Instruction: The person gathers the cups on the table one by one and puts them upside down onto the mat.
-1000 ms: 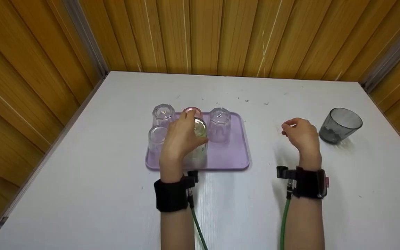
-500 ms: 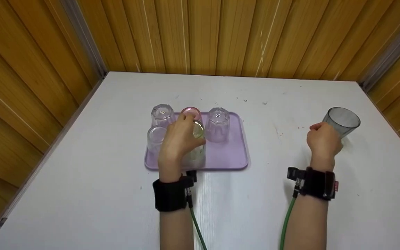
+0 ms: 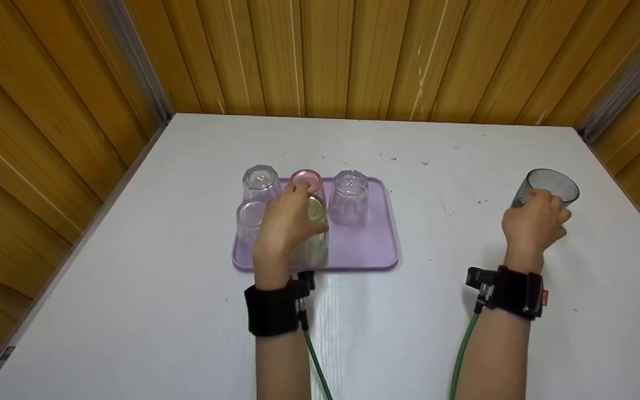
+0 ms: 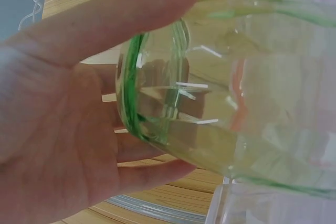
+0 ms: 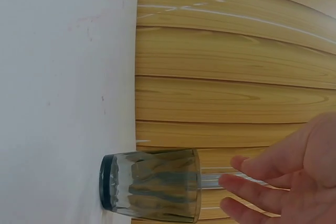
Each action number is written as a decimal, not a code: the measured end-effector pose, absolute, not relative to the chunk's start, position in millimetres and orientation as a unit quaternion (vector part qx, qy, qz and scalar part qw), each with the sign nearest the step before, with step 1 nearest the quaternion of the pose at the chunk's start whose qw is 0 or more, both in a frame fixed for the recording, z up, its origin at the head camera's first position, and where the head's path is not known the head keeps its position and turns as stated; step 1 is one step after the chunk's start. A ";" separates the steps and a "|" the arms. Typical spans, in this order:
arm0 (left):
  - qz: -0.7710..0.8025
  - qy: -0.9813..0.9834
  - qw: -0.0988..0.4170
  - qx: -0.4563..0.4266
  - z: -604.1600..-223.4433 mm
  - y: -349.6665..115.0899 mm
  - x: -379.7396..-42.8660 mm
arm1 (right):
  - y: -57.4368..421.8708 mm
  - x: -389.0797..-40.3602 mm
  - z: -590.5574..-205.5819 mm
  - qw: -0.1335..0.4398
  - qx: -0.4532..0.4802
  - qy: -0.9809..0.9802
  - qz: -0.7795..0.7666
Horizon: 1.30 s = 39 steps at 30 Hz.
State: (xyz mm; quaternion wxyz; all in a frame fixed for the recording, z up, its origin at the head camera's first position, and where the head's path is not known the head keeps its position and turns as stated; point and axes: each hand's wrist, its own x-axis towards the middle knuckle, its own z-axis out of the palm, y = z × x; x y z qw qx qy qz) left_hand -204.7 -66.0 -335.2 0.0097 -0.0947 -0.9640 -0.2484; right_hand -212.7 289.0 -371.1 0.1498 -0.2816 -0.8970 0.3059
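My left hand [image 3: 284, 222] holds a green-tinted glass [image 4: 210, 95] near its base. That glass stands upside down on a purple tray [image 3: 367, 253], with the thumb on one side and the fingers around the other. A grey tinted glass [image 3: 554, 184] stands rim up on the white table at the right. My right hand [image 3: 536, 222] is just in front of it, fingers loosely bent. In the right wrist view, a gap shows between the fingertips and the rim of the glass.
Around the green glass, the tray also bears an upturned pink glass [image 3: 308, 179] and upturned clear glasses [image 3: 349, 203] on both sides. Wood-patterned panels [image 3: 325, 61] border the table at the back and sides. A green cable [image 3: 461, 355] runs along the right forearm.
My right hand has moved right across the table to the grey glass, its fingers spreading a little in the last half second. The left hand has stayed at the green glass.
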 end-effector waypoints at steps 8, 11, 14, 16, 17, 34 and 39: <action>-0.251 -0.965 0.002 -0.081 -339.2 -68.4 -207.6 | 299.9 -218.4 -387.0 0.130 -0.257 -0.911 0.296; -0.253 -0.964 -0.003 -0.077 -339.7 -69.0 -207.2 | 301.6 -219.2 -391.8 0.119 -0.256 -0.913 0.295; -0.255 -0.964 -0.006 -0.074 -340.3 -69.0 -206.2 | 302.6 -219.2 -395.1 0.109 -0.257 -0.914 0.296; -0.254 -0.964 -0.006 -0.078 -340.6 -68.7 -205.8 | 303.1 -218.8 -396.3 0.106 -0.257 -0.913 0.298; -0.252 -0.964 -0.005 -0.082 -340.6 -68.6 -205.7 | 303.5 -218.7 -396.6 0.106 -0.257 -0.913 0.299; -0.251 -0.964 -0.003 -0.086 -341.2 -68.5 -207.3 | 302.7 -218.3 -395.6 0.165 -0.294 -0.895 0.291; -0.258 -0.961 0.001 -0.097 -344.0 -66.7 -211.4 | 302.0 -217.6 -394.4 0.185 -0.317 -0.886 0.284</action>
